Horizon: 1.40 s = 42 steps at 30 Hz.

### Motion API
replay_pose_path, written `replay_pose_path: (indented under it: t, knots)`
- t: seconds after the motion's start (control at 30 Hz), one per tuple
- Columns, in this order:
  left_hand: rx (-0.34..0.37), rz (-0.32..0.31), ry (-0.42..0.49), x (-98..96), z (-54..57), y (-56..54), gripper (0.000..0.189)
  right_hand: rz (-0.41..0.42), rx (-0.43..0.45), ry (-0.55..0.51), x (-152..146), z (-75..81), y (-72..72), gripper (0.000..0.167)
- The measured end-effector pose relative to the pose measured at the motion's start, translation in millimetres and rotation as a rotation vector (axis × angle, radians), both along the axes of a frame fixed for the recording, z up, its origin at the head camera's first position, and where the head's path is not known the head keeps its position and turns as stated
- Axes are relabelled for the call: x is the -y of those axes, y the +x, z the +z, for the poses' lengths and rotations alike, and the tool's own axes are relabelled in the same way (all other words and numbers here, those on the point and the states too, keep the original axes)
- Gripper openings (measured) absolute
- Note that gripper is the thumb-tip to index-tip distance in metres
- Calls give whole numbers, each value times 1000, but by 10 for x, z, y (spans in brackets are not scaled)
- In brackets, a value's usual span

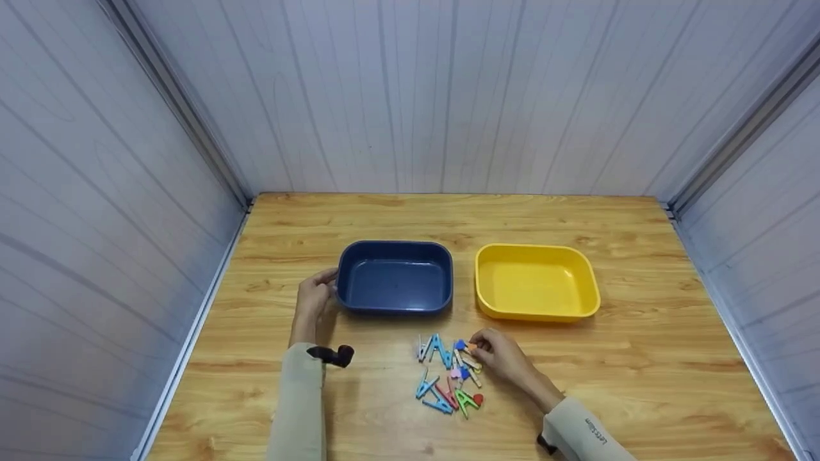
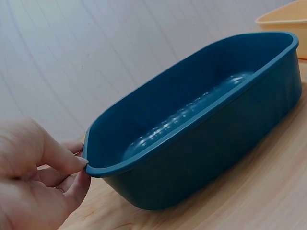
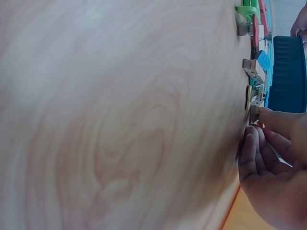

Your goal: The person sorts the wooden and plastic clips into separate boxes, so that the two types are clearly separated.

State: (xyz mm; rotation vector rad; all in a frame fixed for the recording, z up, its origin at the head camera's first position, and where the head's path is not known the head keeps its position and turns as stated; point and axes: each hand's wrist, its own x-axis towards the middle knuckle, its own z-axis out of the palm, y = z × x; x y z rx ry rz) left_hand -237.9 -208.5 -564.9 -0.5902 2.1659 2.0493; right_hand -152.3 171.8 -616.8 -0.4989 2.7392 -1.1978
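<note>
My left hand pinches the left end rim of a dark blue plastic basin, thumb on top in the left wrist view. Nothing lies inside the basin. Right of the middle, my right hand pinches a small clothespin with an orange decoration at the edge of a loose pile. Its fingertips hide part of that clothespin. In the pile are larger plastic clothespins in blue, red and green, with small wooden ones bearing coloured shapes.
A yellow plastic basin stands to the right of the blue one, with nothing inside. The wood-grain table is bounded by pale panel walls at the back and both sides.
</note>
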Motion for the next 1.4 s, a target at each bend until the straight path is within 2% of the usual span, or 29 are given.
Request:
replay_pose_path:
  t: [0.43,0.63,0.8,0.93,1.07,1.2,1.4]
  knots:
    - [4,0,-63,25,-12,12,50,-50,60,-54,-9,9,7,5]
    - [2,4,-56,24,-16,9,49,-66,84,-110,-22,15,14,5]
    - [38,22,-7,10,-12,4,50,-84,95,-199,-40,38,9,5]
    - [44,37,31,0,-11,-4,50,-92,110,-255,-46,67,-9,7]
    - [25,41,28,-8,-12,-7,49,-100,154,-293,-37,114,-26,8]
    - [8,39,19,-13,-20,-7,49,-125,180,-284,-12,169,-47,8]
    - [15,15,-7,20,-20,2,50,-128,168,-284,12,271,-75,8]
